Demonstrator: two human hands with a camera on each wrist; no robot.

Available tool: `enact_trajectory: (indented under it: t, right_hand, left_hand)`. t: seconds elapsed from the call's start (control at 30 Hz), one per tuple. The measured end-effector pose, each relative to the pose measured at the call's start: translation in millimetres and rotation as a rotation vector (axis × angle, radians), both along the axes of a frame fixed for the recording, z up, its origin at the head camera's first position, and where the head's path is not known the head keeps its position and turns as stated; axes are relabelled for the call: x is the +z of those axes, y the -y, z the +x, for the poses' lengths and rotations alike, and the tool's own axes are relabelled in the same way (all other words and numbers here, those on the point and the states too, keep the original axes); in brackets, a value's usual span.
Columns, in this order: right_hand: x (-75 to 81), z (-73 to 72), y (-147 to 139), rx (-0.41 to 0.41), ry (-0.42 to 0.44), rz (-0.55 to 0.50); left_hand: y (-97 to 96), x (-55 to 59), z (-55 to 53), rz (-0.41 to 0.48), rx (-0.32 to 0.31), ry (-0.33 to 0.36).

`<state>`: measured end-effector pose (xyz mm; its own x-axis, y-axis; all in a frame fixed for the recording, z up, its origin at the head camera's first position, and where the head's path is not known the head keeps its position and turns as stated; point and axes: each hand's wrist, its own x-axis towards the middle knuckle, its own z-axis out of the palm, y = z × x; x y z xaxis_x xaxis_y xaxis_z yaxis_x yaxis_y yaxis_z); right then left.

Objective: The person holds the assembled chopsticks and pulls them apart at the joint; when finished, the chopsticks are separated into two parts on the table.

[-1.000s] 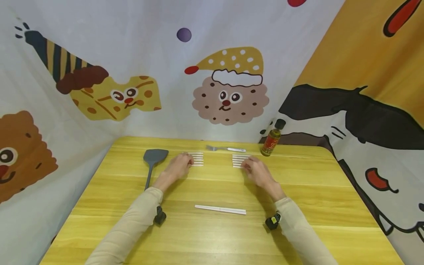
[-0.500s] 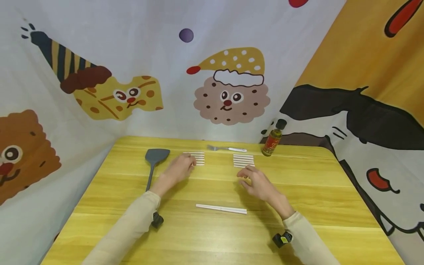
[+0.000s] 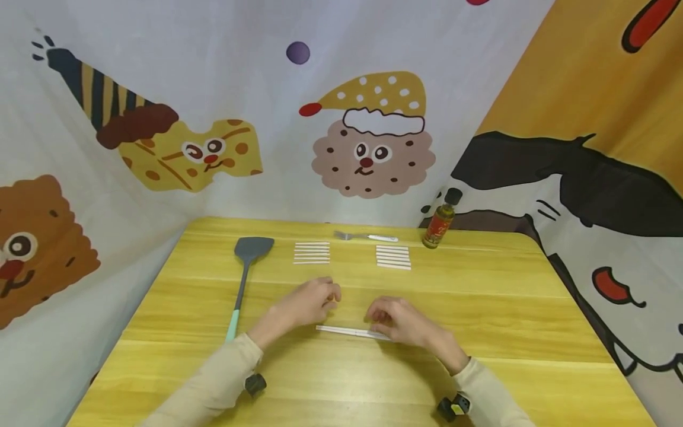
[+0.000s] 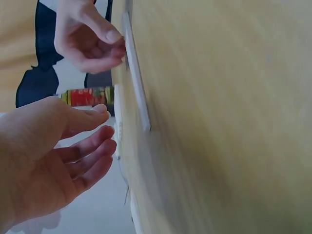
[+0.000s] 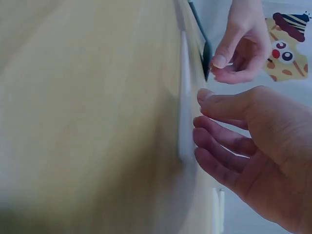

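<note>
A pair of white chopsticks [image 3: 347, 331] lies side by side on the wooden table, nearest to both hands. My right hand [image 3: 400, 321] hovers over their right end with fingers loosely bent, hiding that end in the head view. In the right wrist view, the fingertips [image 5: 202, 134] come close to the chopsticks [image 5: 185, 102] without closing round them. My left hand [image 3: 310, 302] is just beyond the left end, its thumb and fingers apart. The left wrist view shows nothing between that hand's [image 4: 53, 156] fingers.
Two rows of several white sticks lie farther back, one left [image 3: 312, 254] and one right [image 3: 393, 256]. A fork [image 3: 368, 236] lies behind them. An oil bottle [image 3: 439, 225] stands at the back right. At left lies a grey spatula [image 3: 253, 249] with a mint handle.
Both hands have moved away from the rows of white sticks, back toward the person, to the chopsticks. The right hand left its row first. The spatula's mint handle has come into sight.
</note>
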<state>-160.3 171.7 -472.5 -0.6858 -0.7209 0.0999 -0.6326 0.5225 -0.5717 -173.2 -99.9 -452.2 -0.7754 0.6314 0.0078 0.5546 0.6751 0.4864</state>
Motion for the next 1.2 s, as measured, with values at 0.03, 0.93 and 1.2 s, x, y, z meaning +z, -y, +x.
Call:
enact_trajectory:
  t: [0.03, 0.93, 1.2]
  right_hand:
    - [-2.0, -0.1, 0.6, -0.001, 0.017, -0.002]
    - [-14.2, -1.3, 1.4, -0.025, -0.043, -0.016]
    - [-14.5, -0.8, 2.3, -0.036, -0.205, -0.016]
  left_hand:
    - [-2.0, -0.3, 1.6, 0.01, -0.014, 0.007]
    - [-23.6, -22.8, 16.6, -0.043, -0.077, -0.066]
    - [-22.4, -21.4, 16.6, 0.003, -0.055, -0.056]
